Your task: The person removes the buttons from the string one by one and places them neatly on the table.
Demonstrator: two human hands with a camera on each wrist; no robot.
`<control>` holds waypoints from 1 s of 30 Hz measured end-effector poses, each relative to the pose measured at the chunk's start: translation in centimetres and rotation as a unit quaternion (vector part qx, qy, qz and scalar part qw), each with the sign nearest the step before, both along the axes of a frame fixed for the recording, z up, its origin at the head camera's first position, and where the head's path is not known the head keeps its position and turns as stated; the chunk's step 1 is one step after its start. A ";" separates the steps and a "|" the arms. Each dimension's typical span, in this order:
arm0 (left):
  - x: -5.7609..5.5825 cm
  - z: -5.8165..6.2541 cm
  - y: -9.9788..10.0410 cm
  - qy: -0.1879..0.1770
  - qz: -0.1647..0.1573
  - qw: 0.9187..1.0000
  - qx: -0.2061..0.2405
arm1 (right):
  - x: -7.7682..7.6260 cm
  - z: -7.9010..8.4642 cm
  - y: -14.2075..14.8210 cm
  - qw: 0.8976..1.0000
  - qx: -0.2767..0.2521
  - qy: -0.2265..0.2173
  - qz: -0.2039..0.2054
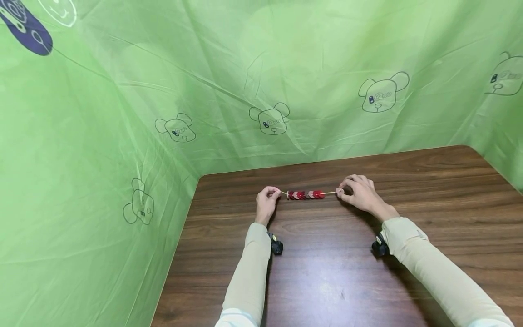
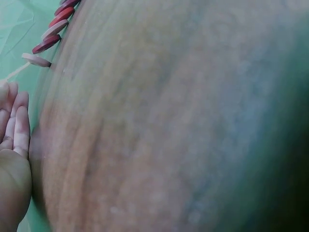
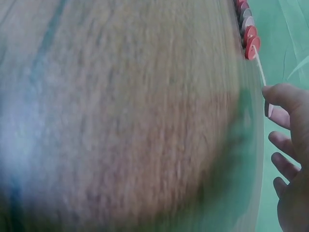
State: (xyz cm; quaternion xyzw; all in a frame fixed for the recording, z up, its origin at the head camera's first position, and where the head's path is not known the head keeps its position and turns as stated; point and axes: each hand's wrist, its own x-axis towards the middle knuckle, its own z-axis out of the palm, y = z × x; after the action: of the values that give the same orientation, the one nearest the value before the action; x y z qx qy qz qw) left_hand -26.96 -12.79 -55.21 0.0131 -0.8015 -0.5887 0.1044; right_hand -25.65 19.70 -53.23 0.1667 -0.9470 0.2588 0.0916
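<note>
A row of red, dark red and pale pink button-like discs (image 1: 301,195) is threaded on a thin, pale yellow string (image 1: 330,193) above the far part of the table. My left hand (image 1: 266,205) pinches the string's left end between thumb and fingertips. At the other end, my right hand (image 1: 361,195) pinches the string between thumb and index finger, its other fingers spread loosely. The string runs nearly straight between both hands. In the left wrist view a pale disc (image 2: 36,60) ends the row; in the right wrist view a red disc (image 3: 252,47) does.
The brown wood-grain table (image 1: 318,277) has rounded far corners. Green sheeting (image 1: 229,145) with printed bear faces hangs behind it and along its left and right sides. A small black device (image 1: 276,246) is at the left wrist, another (image 1: 380,247) at the right.
</note>
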 end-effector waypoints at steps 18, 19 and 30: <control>-0.1 0.0 0.0 -0.011 0.001 1.000 0.004 | 0.1 0.5 1.2 1.000 0.008 0.000 -0.016; -0.1 0.0 0.0 -0.012 0.002 1.000 0.003 | 0.1 0.6 1.2 1.000 0.008 0.001 -0.016; 0.0 0.0 -0.2 -0.017 0.000 1.000 0.001 | 0.6 1.5 -0.7 1.000 0.008 0.020 0.011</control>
State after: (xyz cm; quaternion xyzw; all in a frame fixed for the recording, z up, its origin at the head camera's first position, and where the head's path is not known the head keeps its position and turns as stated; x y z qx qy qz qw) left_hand -26.99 -12.95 -55.18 0.0232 -0.8024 -0.5894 0.0911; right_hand -25.05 19.00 -51.74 0.1829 -0.9453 0.2484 0.1064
